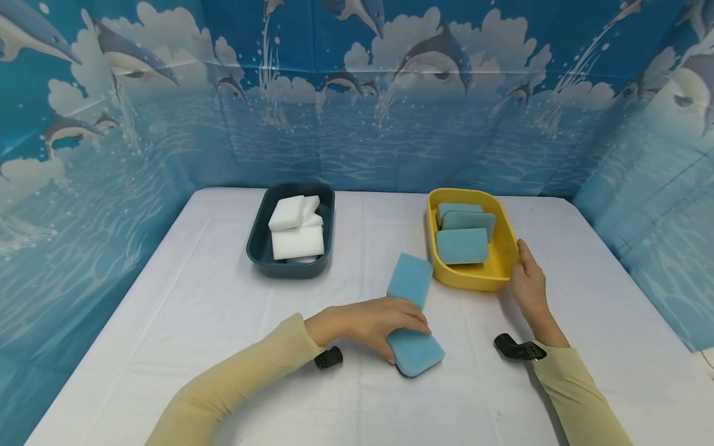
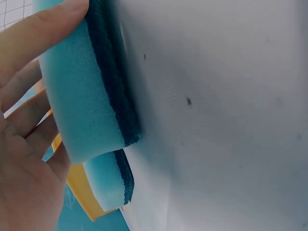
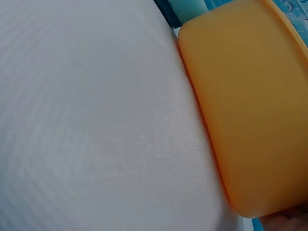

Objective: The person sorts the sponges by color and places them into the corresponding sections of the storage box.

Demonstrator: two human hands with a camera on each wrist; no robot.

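Observation:
My left hand holds a light blue sponge low over the white table. In the left wrist view, the thumb lies on this sponge's edge, the fingers are behind it, and a dark scouring layer shows. Just beyond, a second blue sponge lies beside the yellow tub, partly covered by the left hand. At the tub's right front corner, my right hand rests against the outer wall with extended fingers. Several blue sponges are inside the tub. In the right wrist view, fingertips show beside the tub's wall.
A dark teal tub with several white sponges stands at the back left. The white-covered table is bordered by a blue dolphin-print curtain. Black wrist devices sit by both sleeves.

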